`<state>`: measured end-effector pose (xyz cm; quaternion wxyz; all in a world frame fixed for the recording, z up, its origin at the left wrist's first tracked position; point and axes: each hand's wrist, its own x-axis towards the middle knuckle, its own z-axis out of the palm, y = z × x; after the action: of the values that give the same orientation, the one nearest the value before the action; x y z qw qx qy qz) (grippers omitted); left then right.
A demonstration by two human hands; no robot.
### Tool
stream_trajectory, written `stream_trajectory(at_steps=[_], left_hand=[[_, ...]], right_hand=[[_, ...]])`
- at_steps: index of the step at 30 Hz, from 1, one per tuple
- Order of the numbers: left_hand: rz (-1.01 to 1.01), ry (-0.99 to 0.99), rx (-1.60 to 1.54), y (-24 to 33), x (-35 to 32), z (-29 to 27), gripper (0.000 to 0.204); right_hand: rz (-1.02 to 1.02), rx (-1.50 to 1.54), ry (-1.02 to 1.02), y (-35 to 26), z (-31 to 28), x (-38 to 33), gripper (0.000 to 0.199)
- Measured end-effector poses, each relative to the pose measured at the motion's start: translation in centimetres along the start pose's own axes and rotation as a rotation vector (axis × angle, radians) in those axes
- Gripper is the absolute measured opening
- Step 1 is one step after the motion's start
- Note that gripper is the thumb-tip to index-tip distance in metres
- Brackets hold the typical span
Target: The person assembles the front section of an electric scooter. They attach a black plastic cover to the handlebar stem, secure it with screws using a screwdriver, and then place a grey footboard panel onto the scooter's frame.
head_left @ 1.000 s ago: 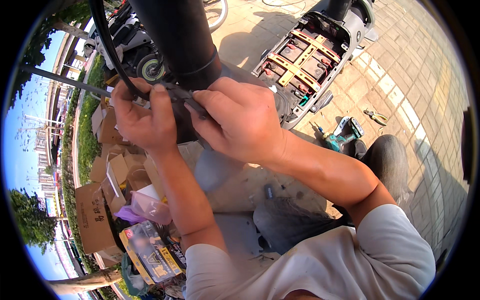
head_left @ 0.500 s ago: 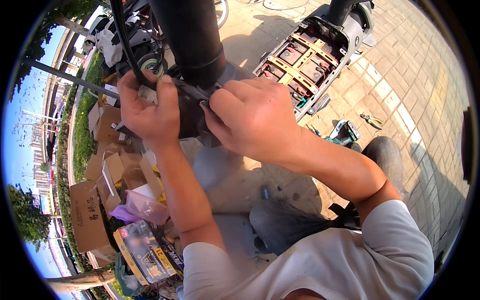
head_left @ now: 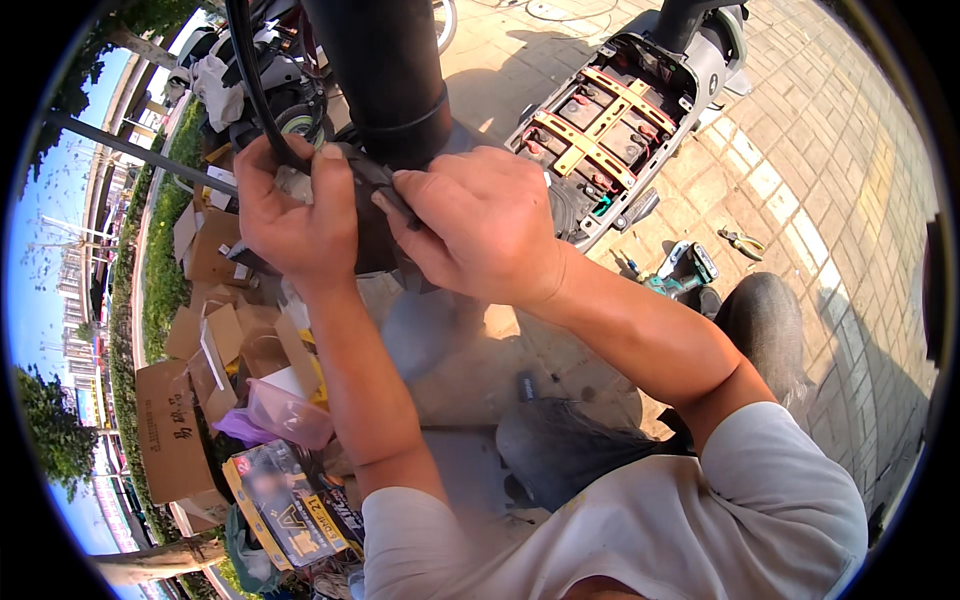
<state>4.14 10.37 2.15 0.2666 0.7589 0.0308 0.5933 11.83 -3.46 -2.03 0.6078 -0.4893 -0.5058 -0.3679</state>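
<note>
A black cable (head_left: 245,70) runs down from the top into my left hand (head_left: 297,210), whose thumb and forefinger pinch it. Between both hands stretches a dark, flat-looking strip (head_left: 368,170); I cannot tell whether it belongs to the cable. My right hand (head_left: 480,225) is closed on the strip's near end, thumb and forefinger pressed together. Right behind the hands rises a thick black column (head_left: 385,75), with a dark body part (head_left: 375,225) below it, partly covered by my fingers.
At the right stands a scooter frame (head_left: 610,130) with batteries under yellow brackets. Pliers (head_left: 742,244) and a teal power tool (head_left: 685,270) lie on the paving. Cardboard boxes (head_left: 172,430), a purple plastic bag (head_left: 285,415) and a printed box (head_left: 290,505) crowd the left side.
My right hand has shifted left and slightly down, nearer to my left hand, and more of the strip shows between them. The left hand stays almost in place.
</note>
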Motion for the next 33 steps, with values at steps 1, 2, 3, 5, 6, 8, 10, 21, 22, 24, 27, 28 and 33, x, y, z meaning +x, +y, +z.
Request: stream_trajectory(at_steps=[1, 2, 3, 5, 6, 8, 10, 21, 22, 24, 27, 28, 33], left_hand=[[0.006, 0.005, 0.004, 0.0, 0.0, 0.0, 0.022], [0.009, 0.007, 0.016, -0.1, 0.1, 0.1, 0.021], [0.007, 0.004, -0.003, -0.1, 0.1, 0.1, 0.021], [0.0, 0.004, -0.018, 0.0, 0.1, 0.1, 0.021], [-0.001, 0.003, -0.027, 0.0, 0.1, 0.1, 0.02], [-0.008, 0.005, -0.046, 0.1, 0.0, 0.2, 0.02], [-0.035, 0.014, -0.069, 0.1, -0.2, 0.2, 0.02], [-0.023, 0.018, 0.014, 0.4, -0.3, 0.1, 0.02], [-0.017, 0.024, 0.024, 0.4, -0.3, 0.1, 0.019], [-0.006, 0.028, 0.054, 0.6, -0.3, 0.2, 0.019], [-0.002, 0.022, 0.068, 0.7, 0.0, 0.3, 0.018], [-0.015, 0.025, 0.036, 0.7, 0.0, 0.3, 0.018], [0.002, 0.051, -0.041, 0.2, 0.0, 0.6, 0.018]], right_hand=[[0.014, 0.012, 0.015, -0.1, 0.2, 0.1, 0.022], [0.084, 0.006, 0.057, -0.3, 0.2, 0.1, 0.023], [0.033, 0.025, 0.023, -0.3, 0.3, 0.1, 0.023], [-0.035, 0.053, -0.031, -0.5, 0.2, -0.2, 0.022], [0.021, 0.02, 0.001, -0.4, 0.3, -0.4, 0.023], [0.038, -0.021, -0.007, 0.0, 0.1, -0.7, 0.024], [0.031, 0.002, 0.029, 0.0, 0.4, -0.8, 0.026], [0.079, -0.245, -0.335, -1.4, -2.8, -0.5, 0.02], [0.057, -0.224, -0.252, -1.4, -2.2, -0.5, 0.019], [0.071, -0.181, -0.124, -1.7, -0.9, -0.4, 0.018], [0.067, -0.113, -0.203, -1.8, -0.7, 0.0, 0.02], [0.069, -0.128, -0.224, -1.7, -1.2, 0.2, 0.02], [0.001, -0.121, -0.215, -0.3, -5.9, 1.9, 0.018]])
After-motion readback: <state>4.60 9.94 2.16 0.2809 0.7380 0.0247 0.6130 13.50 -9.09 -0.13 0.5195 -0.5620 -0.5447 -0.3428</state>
